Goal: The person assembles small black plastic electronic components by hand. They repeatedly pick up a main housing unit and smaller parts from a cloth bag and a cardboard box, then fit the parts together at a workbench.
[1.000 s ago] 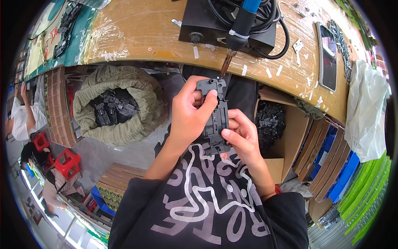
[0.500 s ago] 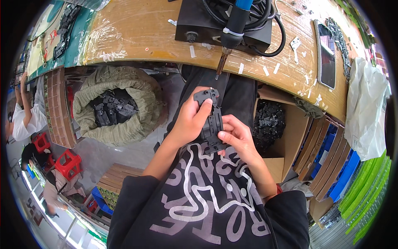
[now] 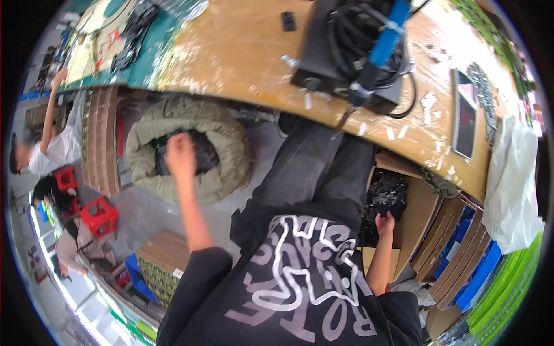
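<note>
One sack [image 3: 196, 120], one phone [image 3: 464, 118]

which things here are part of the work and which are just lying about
Likely part of the work:
- sack of dark parts, under the left hand
- cardboard box of small black pieces, at the right hand
- blue-handled tool

Seemingly just lying about:
- phone
- white plastic bag
- red stool

The sack [image 3: 235, 153] is olive green, its parts [image 3: 205, 152] black, the carton [image 3: 418, 216] brown, the shirt [image 3: 360, 274] black, patterned grey and white.
</note>
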A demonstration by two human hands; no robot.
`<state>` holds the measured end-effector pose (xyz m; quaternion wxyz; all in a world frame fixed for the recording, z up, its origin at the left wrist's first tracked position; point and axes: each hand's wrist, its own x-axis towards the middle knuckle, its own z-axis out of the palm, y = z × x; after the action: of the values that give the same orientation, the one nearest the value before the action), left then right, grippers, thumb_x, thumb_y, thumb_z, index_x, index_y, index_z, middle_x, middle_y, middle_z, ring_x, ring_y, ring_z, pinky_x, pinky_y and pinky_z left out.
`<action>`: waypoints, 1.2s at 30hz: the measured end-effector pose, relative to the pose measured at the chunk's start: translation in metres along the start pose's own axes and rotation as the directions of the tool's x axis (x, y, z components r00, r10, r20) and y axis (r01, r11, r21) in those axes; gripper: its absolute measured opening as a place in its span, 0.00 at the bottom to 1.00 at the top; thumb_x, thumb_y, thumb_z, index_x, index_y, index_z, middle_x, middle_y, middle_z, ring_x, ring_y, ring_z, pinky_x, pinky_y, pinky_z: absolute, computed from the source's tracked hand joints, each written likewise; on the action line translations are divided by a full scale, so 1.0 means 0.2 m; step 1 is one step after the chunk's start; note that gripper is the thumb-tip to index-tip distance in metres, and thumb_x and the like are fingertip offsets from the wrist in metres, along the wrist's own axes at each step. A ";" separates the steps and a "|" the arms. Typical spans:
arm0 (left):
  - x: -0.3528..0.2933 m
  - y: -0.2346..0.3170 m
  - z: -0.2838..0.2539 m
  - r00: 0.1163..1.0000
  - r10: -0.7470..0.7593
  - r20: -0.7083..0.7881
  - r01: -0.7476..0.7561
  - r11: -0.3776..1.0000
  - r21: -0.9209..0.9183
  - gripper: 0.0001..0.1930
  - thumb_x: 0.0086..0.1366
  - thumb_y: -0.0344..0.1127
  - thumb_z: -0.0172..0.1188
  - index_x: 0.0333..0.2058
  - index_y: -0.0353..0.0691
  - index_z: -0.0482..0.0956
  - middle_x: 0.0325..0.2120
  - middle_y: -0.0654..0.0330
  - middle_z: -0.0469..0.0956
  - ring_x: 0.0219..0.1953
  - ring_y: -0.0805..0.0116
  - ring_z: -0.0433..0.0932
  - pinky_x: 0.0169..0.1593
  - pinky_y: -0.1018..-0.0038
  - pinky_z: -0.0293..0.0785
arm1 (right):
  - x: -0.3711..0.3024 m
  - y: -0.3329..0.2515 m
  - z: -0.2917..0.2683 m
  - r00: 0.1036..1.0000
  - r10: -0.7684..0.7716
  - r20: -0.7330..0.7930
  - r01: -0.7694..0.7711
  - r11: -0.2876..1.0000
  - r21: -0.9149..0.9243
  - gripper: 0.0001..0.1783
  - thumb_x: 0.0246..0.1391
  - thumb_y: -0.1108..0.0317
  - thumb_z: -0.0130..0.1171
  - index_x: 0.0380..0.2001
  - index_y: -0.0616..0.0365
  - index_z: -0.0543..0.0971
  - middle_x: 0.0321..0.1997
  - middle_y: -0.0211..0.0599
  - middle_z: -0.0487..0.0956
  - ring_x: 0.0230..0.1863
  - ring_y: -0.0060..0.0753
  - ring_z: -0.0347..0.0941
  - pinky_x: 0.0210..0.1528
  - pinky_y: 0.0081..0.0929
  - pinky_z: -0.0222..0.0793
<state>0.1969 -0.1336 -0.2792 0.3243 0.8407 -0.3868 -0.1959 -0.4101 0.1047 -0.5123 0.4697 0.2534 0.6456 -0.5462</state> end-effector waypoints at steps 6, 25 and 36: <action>0.28 -0.50 -0.27 0.992 0.119 -0.051 -0.045 0.692 0.720 0.20 0.49 0.40 0.56 0.39 0.36 0.68 0.38 0.44 0.69 0.40 0.47 0.67 0.44 0.61 0.64 | -0.09 -0.14 -0.14 0.968 -0.174 -0.179 0.128 0.961 -0.246 0.20 0.49 0.61 0.47 0.42 0.63 0.63 0.45 0.51 0.64 0.34 0.49 0.70 0.38 0.41 0.72; 0.39 -0.70 -0.34 0.988 0.052 -0.142 0.023 0.875 0.484 0.26 0.46 0.46 0.60 0.37 0.29 0.69 0.34 0.45 0.72 0.38 0.49 0.70 0.42 0.64 0.64 | -1.27 -1.32 1.64 -0.011 -0.797 0.604 0.916 -0.251 -0.313 0.15 0.43 0.68 0.57 0.36 0.63 0.72 0.33 0.37 0.75 0.31 0.25 0.71 0.30 0.21 0.69; 0.03 -0.01 -0.37 0.937 -0.121 -0.328 -0.149 0.710 -0.688 0.09 0.55 0.34 0.55 0.30 0.36 0.69 0.25 0.61 0.71 0.28 0.74 0.70 0.31 0.78 0.69 | -1.09 -1.52 1.81 -0.042 -0.708 0.705 0.628 -0.567 -0.532 0.11 0.37 0.68 0.59 0.27 0.60 0.76 0.24 0.44 0.76 0.27 0.38 0.74 0.32 0.29 0.68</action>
<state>0.2442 -0.1089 -0.2278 0.6844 0.6713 -0.2254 -0.1734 -0.4526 -0.2804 -0.1632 -0.0706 -0.5680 0.7809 -0.2501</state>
